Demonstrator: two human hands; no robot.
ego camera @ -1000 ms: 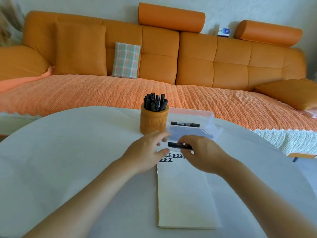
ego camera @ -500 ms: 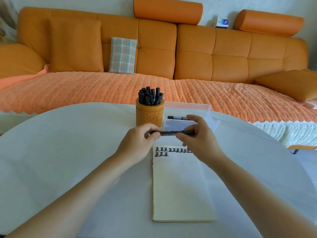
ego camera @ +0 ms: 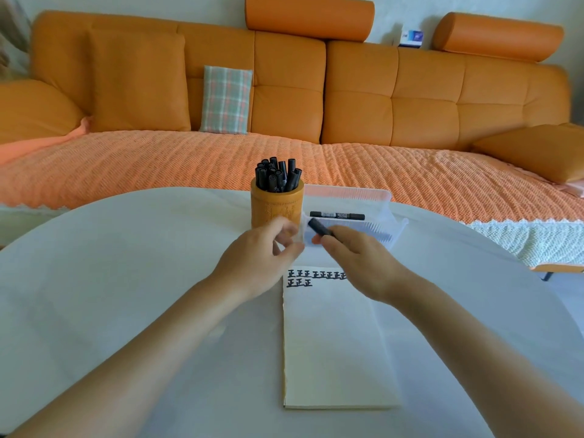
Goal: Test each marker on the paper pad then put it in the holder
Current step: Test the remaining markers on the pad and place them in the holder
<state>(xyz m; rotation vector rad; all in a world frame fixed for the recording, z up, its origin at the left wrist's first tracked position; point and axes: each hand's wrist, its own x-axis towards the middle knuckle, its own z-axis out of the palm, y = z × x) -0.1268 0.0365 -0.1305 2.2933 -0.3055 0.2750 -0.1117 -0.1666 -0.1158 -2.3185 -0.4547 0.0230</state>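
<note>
Just beyond the paper pad's point(ego camera: 331, 343) inked top edge, the right hand's point(ego camera: 357, 260) fingers pinch a black marker point(ego camera: 319, 228). The left hand's point(ego camera: 256, 257) blurred fingers curl beside it, grasping a cap or nothing, I cannot tell. Likely uncapping; next, bring the tip down beside the pad's last mark. Farther off stands the bamboo holder point(ego camera: 276, 207).

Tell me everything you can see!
Table: one, white, under everything.
Paper pad: one, cream, lying on table.
Holder: one, orange-brown, behind the pad.
Markers in holder: many, black, upright.
Clear box: one, see-through, right of holder.
Marker in box: one, black, lying flat.
Held marker: one, black, between pad and box.
Sofa: one, orange, behind table.
Plaid cushion: one, green-orange, on sofa.
Bolsters: two, orange, atop sofa.
Left hand: one, blurred, by the holder.
Right hand: one, gripping held marker.
</note>
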